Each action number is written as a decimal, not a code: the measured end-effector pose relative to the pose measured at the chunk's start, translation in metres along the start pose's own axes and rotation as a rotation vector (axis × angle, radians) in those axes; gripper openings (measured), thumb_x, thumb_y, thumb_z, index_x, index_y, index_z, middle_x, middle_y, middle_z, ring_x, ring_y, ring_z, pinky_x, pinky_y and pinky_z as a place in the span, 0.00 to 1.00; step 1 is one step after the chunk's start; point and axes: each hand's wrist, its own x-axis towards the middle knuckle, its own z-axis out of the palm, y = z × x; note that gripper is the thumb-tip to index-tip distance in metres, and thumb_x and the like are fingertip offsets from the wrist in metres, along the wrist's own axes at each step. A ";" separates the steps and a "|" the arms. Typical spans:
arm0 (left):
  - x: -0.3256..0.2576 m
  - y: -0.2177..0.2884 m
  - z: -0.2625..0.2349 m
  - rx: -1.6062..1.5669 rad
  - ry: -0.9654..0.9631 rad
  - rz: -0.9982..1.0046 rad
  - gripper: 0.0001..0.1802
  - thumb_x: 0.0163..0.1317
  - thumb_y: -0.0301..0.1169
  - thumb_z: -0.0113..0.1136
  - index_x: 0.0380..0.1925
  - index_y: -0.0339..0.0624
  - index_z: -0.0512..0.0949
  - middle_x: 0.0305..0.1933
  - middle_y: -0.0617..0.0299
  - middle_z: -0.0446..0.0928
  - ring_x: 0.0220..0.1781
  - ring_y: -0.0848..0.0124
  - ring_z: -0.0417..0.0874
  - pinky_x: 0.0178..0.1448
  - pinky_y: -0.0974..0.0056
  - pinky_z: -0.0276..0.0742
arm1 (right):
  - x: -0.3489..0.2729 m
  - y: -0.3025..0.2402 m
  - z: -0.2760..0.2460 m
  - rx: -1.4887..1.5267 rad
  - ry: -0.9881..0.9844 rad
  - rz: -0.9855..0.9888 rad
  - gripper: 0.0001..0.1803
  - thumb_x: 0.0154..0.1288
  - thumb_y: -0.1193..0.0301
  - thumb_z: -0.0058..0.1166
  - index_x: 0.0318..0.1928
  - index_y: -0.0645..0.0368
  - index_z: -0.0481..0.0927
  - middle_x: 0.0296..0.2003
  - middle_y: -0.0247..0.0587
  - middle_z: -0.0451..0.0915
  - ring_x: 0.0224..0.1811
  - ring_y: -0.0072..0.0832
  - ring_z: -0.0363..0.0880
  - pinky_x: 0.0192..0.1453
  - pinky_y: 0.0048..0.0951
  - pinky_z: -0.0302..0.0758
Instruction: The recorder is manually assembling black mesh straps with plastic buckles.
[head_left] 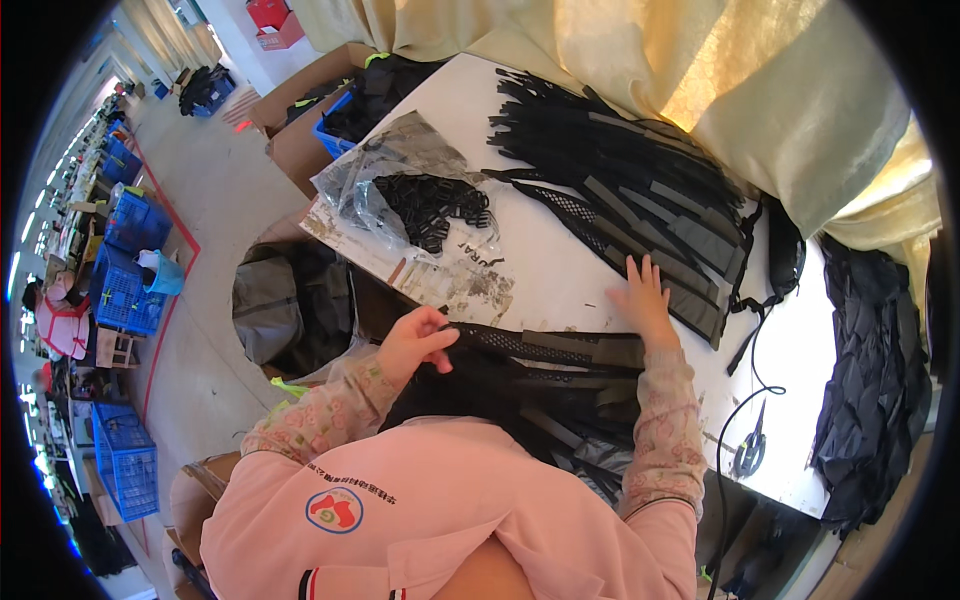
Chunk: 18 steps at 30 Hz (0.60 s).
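My left hand pinches the end of a black mesh strap between thumb and fingers at the table's near edge. The strap has a grey section and stretches right toward my right forearm. My right hand is spread open and a little blurred, by the near edge of a fanned pile of black and grey straps. Whether its fingertips touch the pile I cannot tell. More dark straps lie at the table edge and over my lap, partly hidden by my body.
Black plastic buckles lie on a clear bag at the table's far left. Scissors and a black cord are at right. A dark fabric pile hangs at the right edge. An open bag stands left of the table.
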 end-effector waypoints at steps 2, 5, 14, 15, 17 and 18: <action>-0.007 0.002 -0.017 0.110 0.027 0.028 0.11 0.62 0.29 0.60 0.40 0.41 0.68 0.29 0.66 0.72 0.22 0.76 0.77 0.24 0.73 0.72 | -0.019 -0.004 -0.004 -0.024 -0.260 0.101 0.39 0.61 0.54 0.55 0.69 0.51 0.57 0.72 0.46 0.48 0.75 0.47 0.41 0.71 0.61 0.46; -0.007 0.007 -0.034 0.269 0.093 0.138 0.11 0.62 0.29 0.60 0.40 0.42 0.68 0.28 0.69 0.71 0.21 0.81 0.72 0.22 0.76 0.67 | -0.049 0.009 -0.011 -0.016 -0.262 0.035 0.40 0.59 0.53 0.56 0.69 0.51 0.58 0.72 0.47 0.48 0.75 0.45 0.44 0.68 0.65 0.47; 0.090 0.073 -0.051 0.764 0.165 0.654 0.06 0.58 0.27 0.61 0.34 0.39 0.75 0.30 0.64 0.75 0.32 0.73 0.76 0.38 0.69 0.72 | -0.045 -0.002 -0.045 0.215 0.009 -0.092 0.23 0.49 0.65 0.65 0.47 0.59 0.78 0.46 0.47 0.79 0.50 0.44 0.75 0.55 0.48 0.68; 0.111 0.077 -0.051 0.927 0.168 0.691 0.08 0.55 0.27 0.62 0.35 0.40 0.76 0.31 0.61 0.76 0.34 0.68 0.77 0.41 0.66 0.73 | -0.035 -0.019 -0.037 0.217 0.057 -0.171 0.21 0.47 0.68 0.65 0.44 0.59 0.78 0.42 0.46 0.78 0.47 0.43 0.75 0.51 0.45 0.69; 0.153 0.082 -0.052 1.173 0.138 0.680 0.12 0.51 0.28 0.64 0.37 0.43 0.77 0.33 0.57 0.76 0.40 0.59 0.78 0.46 0.61 0.74 | -0.018 -0.057 -0.018 0.192 0.090 -0.260 0.18 0.46 0.70 0.66 0.40 0.58 0.77 0.37 0.43 0.78 0.43 0.41 0.76 0.45 0.42 0.70; 0.170 0.081 -0.052 1.253 0.105 0.633 0.15 0.50 0.29 0.65 0.39 0.45 0.77 0.35 0.55 0.75 0.44 0.56 0.78 0.49 0.59 0.74 | -0.011 -0.069 -0.006 0.165 0.075 -0.270 0.17 0.46 0.69 0.66 0.39 0.57 0.77 0.36 0.42 0.78 0.42 0.41 0.76 0.44 0.42 0.70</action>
